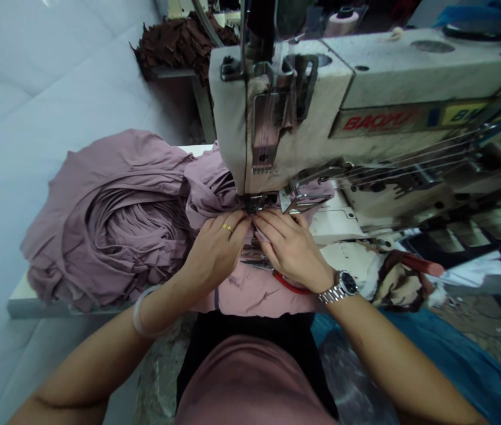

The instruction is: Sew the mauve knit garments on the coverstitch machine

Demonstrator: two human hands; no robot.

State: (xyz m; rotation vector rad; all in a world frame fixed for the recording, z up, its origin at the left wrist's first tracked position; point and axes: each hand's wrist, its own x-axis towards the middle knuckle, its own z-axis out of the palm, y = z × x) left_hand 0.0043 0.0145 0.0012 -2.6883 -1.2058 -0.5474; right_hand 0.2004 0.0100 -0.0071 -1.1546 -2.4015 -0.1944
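Observation:
Close in front of the presser foot (257, 203) of a sewing machine (295, 112), both hands grip a piece of mauve fabric (208, 180). My left hand (221, 242), with a ring, has its fingers pressed together on the cloth, left of the needle area. My right hand (290, 245), with a watch at the wrist, pinches the cloth just to the right; the fingertips of the two hands nearly meet. Beneath my right hand lie scissors with red handles (293, 284), partly hidden. Pink cloth (254, 289) covers the table's front edge.
A large heap of mauve fabric pieces (113, 224) lies on the table at left, beside a tiled wall (46, 77). Brown cloth scraps (179, 47) are piled behind. A thread cone (342, 22) stands at the back. A crumpled patterned cloth (399, 280) sits at right.

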